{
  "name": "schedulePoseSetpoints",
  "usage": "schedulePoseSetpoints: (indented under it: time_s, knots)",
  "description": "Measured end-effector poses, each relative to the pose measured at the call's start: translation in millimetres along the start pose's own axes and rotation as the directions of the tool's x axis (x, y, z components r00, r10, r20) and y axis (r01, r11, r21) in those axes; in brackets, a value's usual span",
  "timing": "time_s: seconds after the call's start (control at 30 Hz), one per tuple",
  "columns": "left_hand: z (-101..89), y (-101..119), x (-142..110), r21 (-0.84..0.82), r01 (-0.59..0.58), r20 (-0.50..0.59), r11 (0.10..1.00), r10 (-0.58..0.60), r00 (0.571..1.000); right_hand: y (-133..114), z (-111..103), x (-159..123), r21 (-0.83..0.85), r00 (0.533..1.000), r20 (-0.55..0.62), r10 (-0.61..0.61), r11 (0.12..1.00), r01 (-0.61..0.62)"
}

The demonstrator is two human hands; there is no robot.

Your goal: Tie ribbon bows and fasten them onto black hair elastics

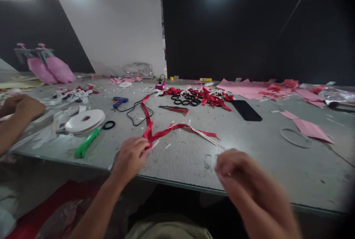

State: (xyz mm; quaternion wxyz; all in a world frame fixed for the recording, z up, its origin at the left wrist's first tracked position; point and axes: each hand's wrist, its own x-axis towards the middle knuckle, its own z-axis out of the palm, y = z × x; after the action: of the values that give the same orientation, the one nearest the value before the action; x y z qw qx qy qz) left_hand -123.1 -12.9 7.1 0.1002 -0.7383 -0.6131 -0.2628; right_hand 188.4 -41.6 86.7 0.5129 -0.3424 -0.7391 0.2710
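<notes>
My left hand (132, 157) is closed at the table's front edge, its fingertips pinching a red ribbon (169, 129). From there the ribbon bends to the right in a loose arc, and another length runs back toward the pile. A narrow white printed ribbon (206, 136) crosses the red one. Its near end reaches the fingertips of my right hand (235, 168), which is closed and slightly blurred above the table edge. Behind the ribbons lie scissors (174, 109) with red on them, and a pile of red bows (212, 97) with black rings (186, 102).
Left are a white ribbon spool (85, 121), a green-handled tool (88, 142), a black ring (109, 125) and a blue glue gun (119, 101) with its cord. A co-worker's hands (23, 106) are far left. A black phone (246, 110) and pink sheets (313, 128) lie right.
</notes>
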Motion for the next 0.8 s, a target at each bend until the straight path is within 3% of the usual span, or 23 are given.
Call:
schedulePoseSetpoints:
  time_s: [0.07, 0.13, 0.2, 0.27, 0.3, 0.4, 0.47, 0.5, 0.63, 0.8]
  knots:
    - [0.4, 17.8, -2.0, -0.087, -0.135, 0.091, 0.987, 0.143, 0.986, 18.5, 24.2, 20.5, -0.095, 0.994, 0.106, 0.001, 0.995, 0.009]
    - [-1.1, 33.8, -5.2, -0.205, -0.192, 0.184, 0.96, 0.23, 0.956, 40.5, 52.2, 35.6, -0.25, 0.963, 0.266, -0.035, 0.963, 0.104]
    - [-4.9, 43.6, -8.4, -0.297, -0.172, 0.214, 0.939, 0.241, 0.947, 60.2, 78.2, 44.9, -0.398, 0.909, 0.412, -0.066, 0.884, 0.244]
    - [-10.3, 45.5, -9.3, -0.377, -0.117, 0.2, 0.919, 0.204, 0.958, 73.4, 97.3, 48.8, -0.383, 0.821, 0.56, -0.107, 0.845, 0.372]
    - [-13.1, 43.5, -8.0, -0.403, -0.073, 0.187, 0.912, 0.16, 0.969, 77.3, 103.4, 49.1, -0.378, 0.802, 0.588, -0.107, 0.84, 0.389]
    - [-18.4, 28.5, 6.3, -0.309, 0.189, 0.157, 0.932, -0.146, 0.977, 80.9, 109.9, 46.1, -0.422, 0.816, 0.575, -0.066, 0.83, 0.365]
    - [-16.8, 13.5, 24.4, -0.095, 0.419, 0.148, 0.903, -0.404, 0.903, 80.4, 108.9, 43.2, -0.474, 0.846, 0.532, -0.024, 0.819, 0.322]
    - [-14.1, 5.6, 35.1, -0.037, 0.47, 0.134, 0.882, -0.462, 0.877, 80.2, 108.3, 42.1, -0.496, 0.86, 0.51, -0.002, 0.816, 0.296]
    - [4.3, -20.8, 79.0, 0.05, 0.563, 0.187, 0.825, -0.561, 0.806, 82.7, 109.5, 40.7, -0.564, 0.902, 0.42, 0.102, 0.808, 0.171]
    - [19.9, -32.4, 118.4, -0.097, 0.584, 0.371, 0.806, -0.516, 0.773, 91.0, 113.6, 41.1, -0.615, 0.941, 0.297, 0.16, 0.786, 0.061]
